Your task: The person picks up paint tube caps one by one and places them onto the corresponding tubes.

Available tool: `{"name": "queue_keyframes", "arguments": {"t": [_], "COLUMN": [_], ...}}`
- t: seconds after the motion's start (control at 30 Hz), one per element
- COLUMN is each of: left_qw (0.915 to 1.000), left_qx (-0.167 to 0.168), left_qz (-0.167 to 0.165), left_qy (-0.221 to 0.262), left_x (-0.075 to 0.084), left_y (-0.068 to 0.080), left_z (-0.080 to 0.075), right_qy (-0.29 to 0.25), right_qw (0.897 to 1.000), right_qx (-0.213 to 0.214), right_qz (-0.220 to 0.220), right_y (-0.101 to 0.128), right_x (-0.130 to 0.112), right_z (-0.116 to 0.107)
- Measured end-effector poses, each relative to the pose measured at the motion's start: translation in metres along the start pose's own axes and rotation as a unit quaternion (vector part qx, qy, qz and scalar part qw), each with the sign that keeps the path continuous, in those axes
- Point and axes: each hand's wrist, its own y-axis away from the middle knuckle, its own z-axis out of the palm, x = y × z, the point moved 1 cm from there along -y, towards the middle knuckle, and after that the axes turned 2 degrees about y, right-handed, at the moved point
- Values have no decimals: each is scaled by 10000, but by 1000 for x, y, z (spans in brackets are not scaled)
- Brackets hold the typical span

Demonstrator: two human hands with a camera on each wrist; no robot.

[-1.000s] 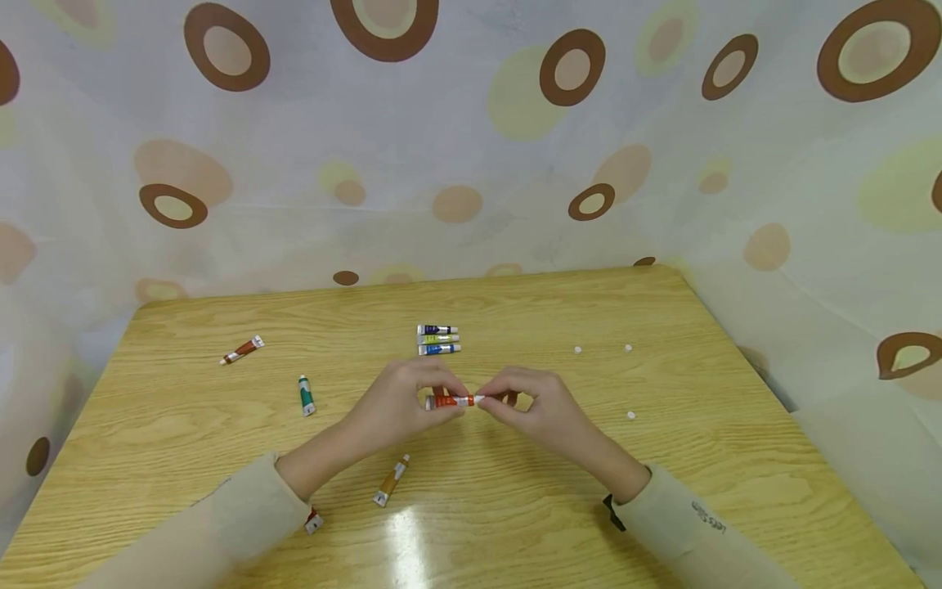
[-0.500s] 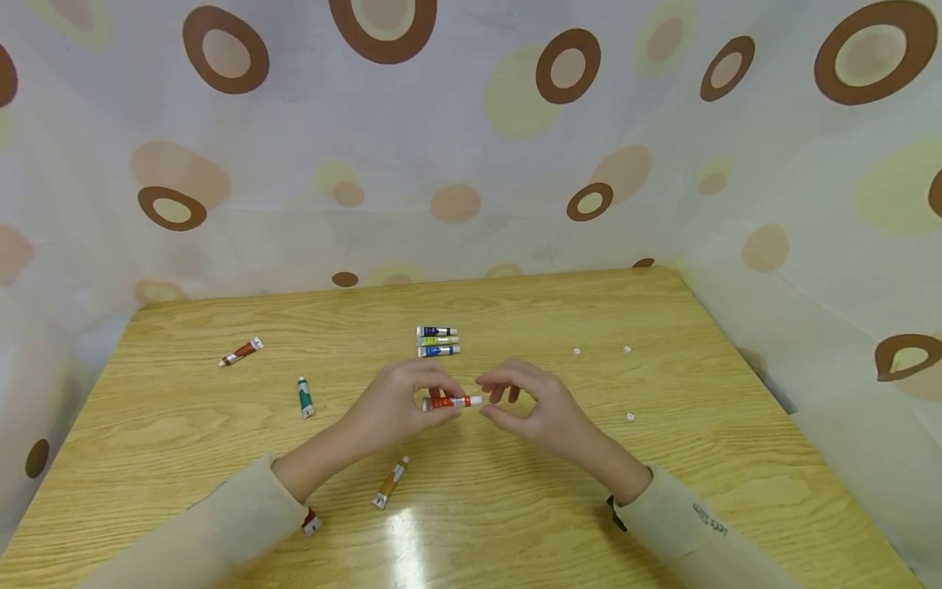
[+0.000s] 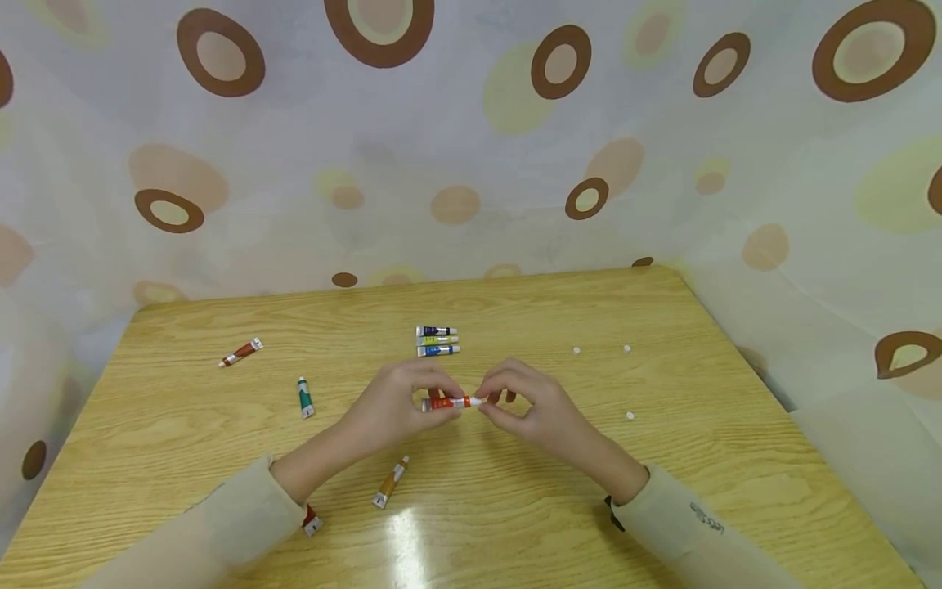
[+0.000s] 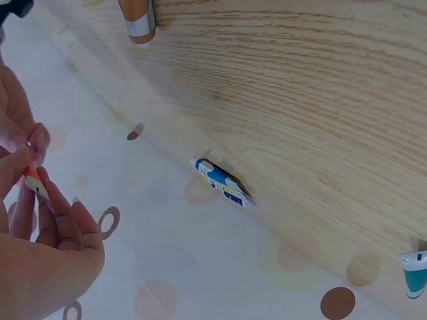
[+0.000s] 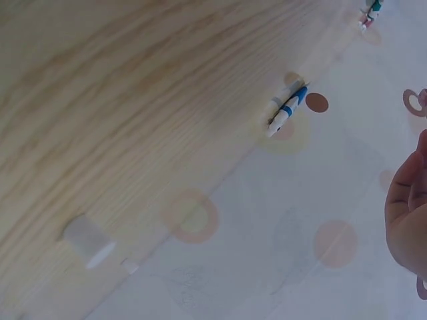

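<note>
Where half a second ago the right hand [image 3: 531, 406] stood a little apart from the orange paint tube [image 3: 447, 402] with its fingers spread, its thumb and forefinger now close on the tube's white cap [image 3: 477, 401] in a pinch. The left hand [image 3: 397, 406] keeps its grip as before, fingers curled round the tube's body, holding it level just above the middle of the desk [image 3: 662, 311]. Nothing else has shifted: three tubes [image 3: 437, 340] lie side by side just beyond the hands, a green tube [image 3: 305, 397] and a brown tube [image 3: 240, 352] lie off to the left, an ochre tube [image 3: 389, 482] lies near the left forearm, and small white caps [image 3: 630, 415] dot the right side.
</note>
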Motion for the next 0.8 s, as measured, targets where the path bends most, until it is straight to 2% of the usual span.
{"name": "queue_keyframes", "arguments": {"t": [0.27, 0.57, 0.8], "left_qw": [9999, 10000, 9999], "left_qx": [43, 15, -20], "left_qz": [95, 79, -124], "left_qy": [-40, -43, -16], "left_x": [2, 2, 1], "left_y": [0, 1, 2], "left_z": [0, 0, -1], "right_qy": [15, 247, 645], "right_qw": [10000, 9988, 9978], "right_qx": [-13, -149, -14], "right_qz": [62, 399, 179], "right_y": [-1, -1, -2], "right_x": [-1, -5, -5], "right_z": [0, -2, -5]}}
